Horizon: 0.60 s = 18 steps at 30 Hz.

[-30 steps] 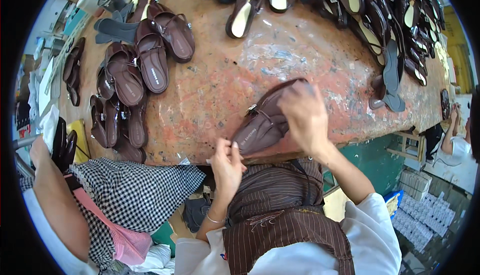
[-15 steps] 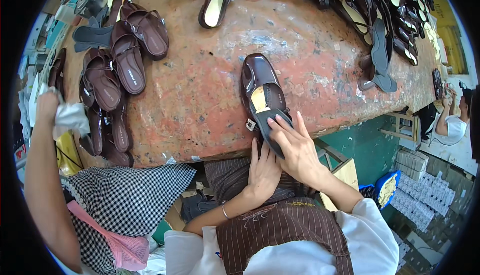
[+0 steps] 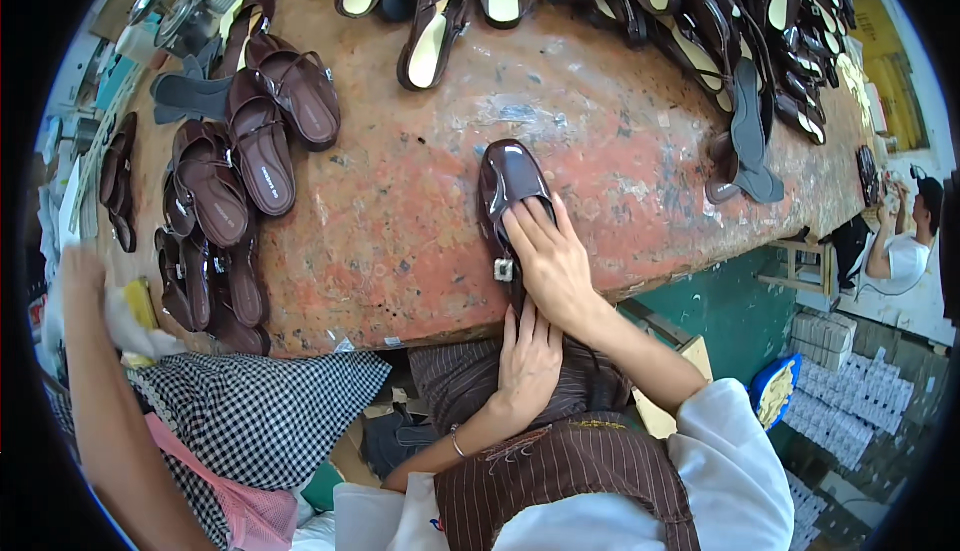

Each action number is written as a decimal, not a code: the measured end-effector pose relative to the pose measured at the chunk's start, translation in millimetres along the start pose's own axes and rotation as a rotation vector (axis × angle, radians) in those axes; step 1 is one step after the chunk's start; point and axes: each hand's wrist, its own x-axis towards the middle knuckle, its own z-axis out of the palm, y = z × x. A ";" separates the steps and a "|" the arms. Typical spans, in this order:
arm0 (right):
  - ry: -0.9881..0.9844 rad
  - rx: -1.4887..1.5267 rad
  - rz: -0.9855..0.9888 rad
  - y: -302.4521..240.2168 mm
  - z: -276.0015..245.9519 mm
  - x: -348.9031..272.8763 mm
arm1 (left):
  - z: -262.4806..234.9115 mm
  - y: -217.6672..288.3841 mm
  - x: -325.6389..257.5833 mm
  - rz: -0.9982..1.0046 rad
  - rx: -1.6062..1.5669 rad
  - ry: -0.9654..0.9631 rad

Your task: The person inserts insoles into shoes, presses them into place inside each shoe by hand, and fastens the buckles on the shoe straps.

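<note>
R hand (image 3: 550, 266) w/ fingertips hidden inside shoe (image 3: 512, 169); L hand (image 3: 530, 363) at heel end, thumb unseen. Can't tell if either grips. Shoe: glossy dk brown, rounded toe to 12 o'clock, near scuffed table's (image 3: 400, 251) 6 o'clock edge.

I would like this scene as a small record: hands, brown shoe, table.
Shoe: glossy dark brown shoe, toe pointing away
Ornament: square glittering buckle on its left side
Left hand: fingers at the shoe's near end
Right hand: fingers inside the shoe's opening
Surface: worn reddish brown table
Left group: brown shoes, brown inside
Far side: dark shoes, yellow inside
</note>
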 end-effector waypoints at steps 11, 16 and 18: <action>-0.006 0.037 -0.034 5.7 3.1 -11.4 | -3.0 -4.8 2.6 0.001 -0.038 -0.022; -0.085 0.018 0.022 -6.0 -4.6 -16.0 | 0.1 -8.8 -2.5 0.007 -0.067 -0.012; -0.104 0.036 0.026 -6.5 -1.4 -26.5 | -1.1 -7.9 -2.7 0.010 -0.074 0.023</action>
